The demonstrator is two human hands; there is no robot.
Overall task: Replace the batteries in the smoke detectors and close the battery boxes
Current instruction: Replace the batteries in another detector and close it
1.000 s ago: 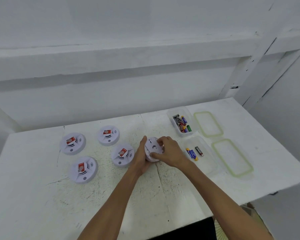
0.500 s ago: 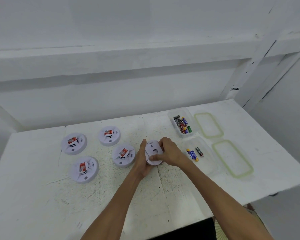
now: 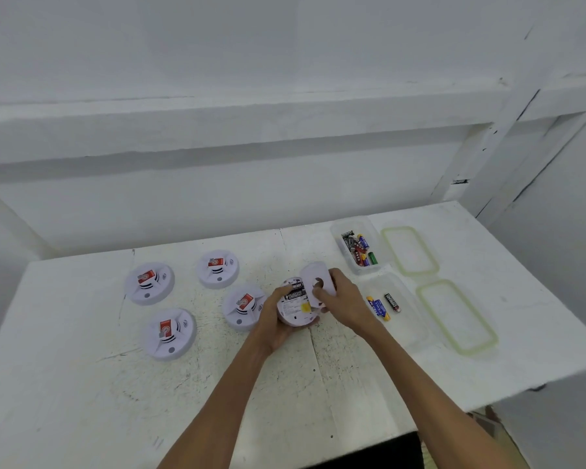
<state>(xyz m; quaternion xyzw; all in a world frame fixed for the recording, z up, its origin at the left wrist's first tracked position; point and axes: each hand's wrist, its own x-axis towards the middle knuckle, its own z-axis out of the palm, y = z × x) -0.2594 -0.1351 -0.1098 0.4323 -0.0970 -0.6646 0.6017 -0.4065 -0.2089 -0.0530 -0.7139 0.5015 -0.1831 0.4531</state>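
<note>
Smoke detector (image 3: pixel 296 309) in curled grasp of left hand (image 3: pixel 273 321), its back cover (image 3: pixel 310 275) in pinch of right hand (image 3: pixel 347 301).

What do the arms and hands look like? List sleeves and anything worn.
The left hand and right hand are bare: no gloves, rings or watch visible. The left forearm and right forearm show no sleeve.
</note>
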